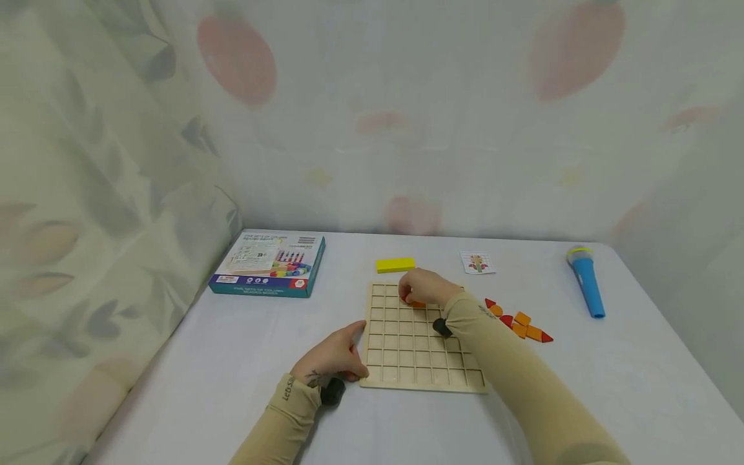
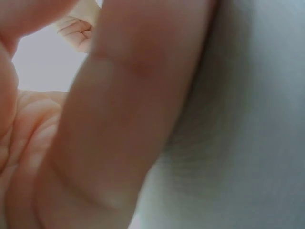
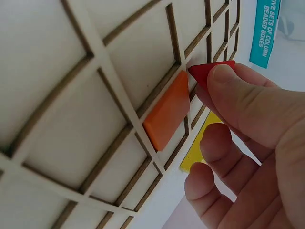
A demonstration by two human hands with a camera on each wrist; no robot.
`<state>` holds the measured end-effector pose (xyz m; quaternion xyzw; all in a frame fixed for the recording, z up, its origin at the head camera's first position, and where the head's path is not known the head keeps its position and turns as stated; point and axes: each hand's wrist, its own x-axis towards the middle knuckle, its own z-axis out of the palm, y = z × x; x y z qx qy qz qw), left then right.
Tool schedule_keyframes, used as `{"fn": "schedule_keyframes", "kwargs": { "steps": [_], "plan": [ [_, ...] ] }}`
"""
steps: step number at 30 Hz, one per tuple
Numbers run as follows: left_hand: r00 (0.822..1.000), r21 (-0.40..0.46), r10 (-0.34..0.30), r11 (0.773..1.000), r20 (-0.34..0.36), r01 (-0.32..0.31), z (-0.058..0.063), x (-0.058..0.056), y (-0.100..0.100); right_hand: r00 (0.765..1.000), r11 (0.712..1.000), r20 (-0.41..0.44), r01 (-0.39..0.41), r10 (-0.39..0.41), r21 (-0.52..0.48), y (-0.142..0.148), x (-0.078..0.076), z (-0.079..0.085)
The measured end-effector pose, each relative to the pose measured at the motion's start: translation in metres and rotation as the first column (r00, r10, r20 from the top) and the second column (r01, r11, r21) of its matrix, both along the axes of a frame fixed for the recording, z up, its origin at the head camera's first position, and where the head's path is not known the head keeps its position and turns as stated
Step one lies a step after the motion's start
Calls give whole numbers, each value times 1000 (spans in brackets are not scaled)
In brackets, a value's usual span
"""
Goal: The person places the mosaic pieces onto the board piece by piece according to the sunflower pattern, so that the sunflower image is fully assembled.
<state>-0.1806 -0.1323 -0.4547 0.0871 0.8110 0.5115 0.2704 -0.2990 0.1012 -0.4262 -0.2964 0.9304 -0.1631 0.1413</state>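
My right hand (image 1: 427, 287) is over the far part of the wooden grid board (image 1: 407, 374). Between its thumb and index finger it pinches a red triangular tile (image 3: 205, 74), one corner pointing at a grid cell. Just beside that tile, an orange square tile (image 3: 167, 112) lies in the grid, a little tilted against the dividers. At the board's left edge, my left hand (image 1: 331, 354) touches the rim with spread thumb and finger. Its own fingers (image 2: 109, 119) fill most of the left wrist view.
Several red and orange tiles (image 1: 519, 325) lie right of the board, partly behind the right forearm. Beyond the board are a yellow block (image 1: 395, 265) and a small picture card (image 1: 477, 263). A toy box (image 1: 267, 263) sits at back left, a blue microphone (image 1: 588, 284) at right.
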Motion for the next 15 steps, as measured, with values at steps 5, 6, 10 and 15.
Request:
{"fn": "schedule_keyframes", "kwargs": {
  "steps": [5,6,10,15],
  "plan": [
    [1000,0,-3,1000,3,3,0,0,1,999,1000,45,31,-30,-3,-2,0,1],
    [1000,0,-2,1000,4,2,0,0,1,998,1000,49,31,-31,-2,-3,-1,1],
    [1000,-7,-1,1000,10,1,0,-1,1,999,1000,43,18,-19,24,-4,-2,0],
    [1000,-4,4,1000,12,-4,-1,-1,1,999,998,36,15,-17,57,-6,-3,-2]
  ]
}}
